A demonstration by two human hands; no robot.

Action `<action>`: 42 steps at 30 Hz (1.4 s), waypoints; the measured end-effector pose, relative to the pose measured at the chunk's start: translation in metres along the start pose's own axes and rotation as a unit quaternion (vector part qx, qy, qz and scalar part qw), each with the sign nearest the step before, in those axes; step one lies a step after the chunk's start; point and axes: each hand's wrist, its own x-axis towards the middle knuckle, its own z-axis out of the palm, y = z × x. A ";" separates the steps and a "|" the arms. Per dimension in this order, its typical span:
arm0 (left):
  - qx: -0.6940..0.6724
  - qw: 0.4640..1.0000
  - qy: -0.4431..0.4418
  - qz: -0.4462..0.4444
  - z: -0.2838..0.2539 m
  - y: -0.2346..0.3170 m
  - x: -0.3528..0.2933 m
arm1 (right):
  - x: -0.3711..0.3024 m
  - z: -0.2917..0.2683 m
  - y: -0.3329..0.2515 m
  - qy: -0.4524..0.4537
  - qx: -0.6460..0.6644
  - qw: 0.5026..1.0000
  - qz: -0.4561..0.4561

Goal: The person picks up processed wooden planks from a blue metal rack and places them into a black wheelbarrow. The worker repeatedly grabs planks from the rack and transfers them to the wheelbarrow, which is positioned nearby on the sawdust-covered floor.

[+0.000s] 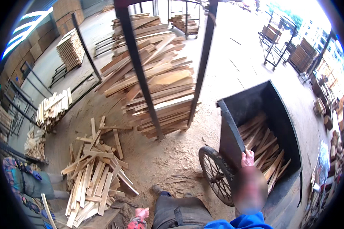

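My right hand (pixel 247 157) is closed over the near-left top edge of a black metal cart (pixel 227 128). Wooden strips (pixel 271 152) lie heaped inside it, and a spoked wheel (pixel 216 175) stands on its left side. A blurred patch covers much of my right forearm; blue cloth shows below it. Low in the middle, beside my leg, my left hand (pixel 142 213) hangs with its fingers curled and nothing visible in them. A red patterned cuff covers that wrist. To its left, a loose pile of pale wooden strips (pixel 97 168) lies on the ground.
A tall stack of boards (pixel 164 84) rises ahead between dark metal posts (pixel 141 68). At the left edge, people in patterned sleeves and blue gloves (pixel 37 175) stand by the pile. Racks with wood (pixel 70 49) stand farther back. Sawdust (pixel 176 152) covers the ground.
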 end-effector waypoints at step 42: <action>0.300 0.707 0.334 0.547 -0.016 0.176 0.011 | 0.017 0.305 -0.321 -0.638 -0.090 0.734 -0.217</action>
